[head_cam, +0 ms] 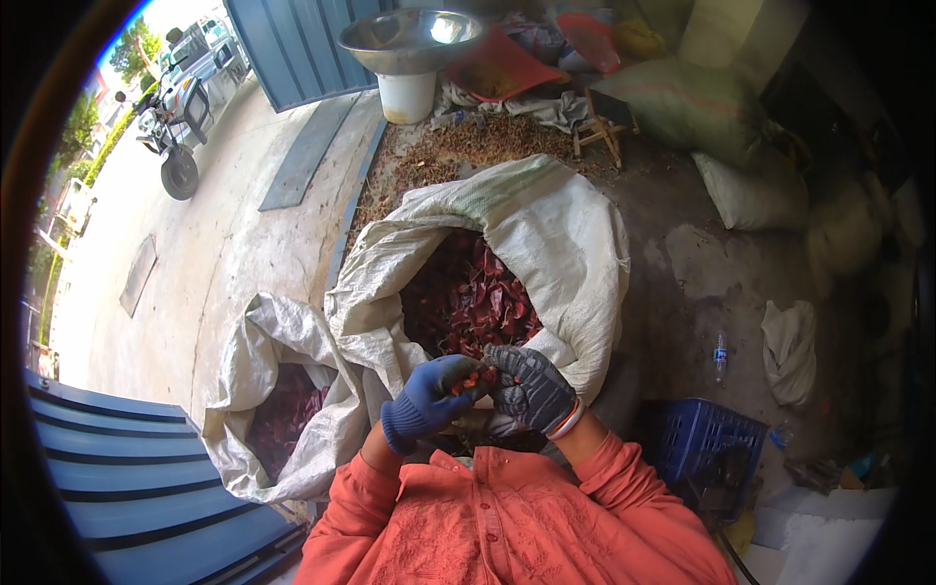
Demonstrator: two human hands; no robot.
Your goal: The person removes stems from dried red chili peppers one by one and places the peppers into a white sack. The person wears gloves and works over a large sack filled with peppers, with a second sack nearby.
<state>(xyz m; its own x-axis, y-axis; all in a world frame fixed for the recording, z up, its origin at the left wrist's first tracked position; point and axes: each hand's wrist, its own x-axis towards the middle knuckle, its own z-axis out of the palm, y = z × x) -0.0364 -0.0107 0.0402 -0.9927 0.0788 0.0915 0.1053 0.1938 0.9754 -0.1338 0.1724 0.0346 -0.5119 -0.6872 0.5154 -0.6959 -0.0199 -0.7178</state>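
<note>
My left hand, in a blue knit glove, is closed around a dried red chili pepper. Touching it from the right is my right hand in a dark grey knit glove, its fingertips pinched at the pepper's end. Both hands are above the near rim of a large white woven sack with its top rolled outward. Dark red dried chili peppers fill that sack. To the left stands a smaller white woven sack, also holding dried chili peppers.
A blue plastic crate and a plastic bottle are at the right. Ahead, a metal bowl rests on a white bucket, near a small wooden stool. Full sacks lie at upper right. Blue metal doors flank the doorway.
</note>
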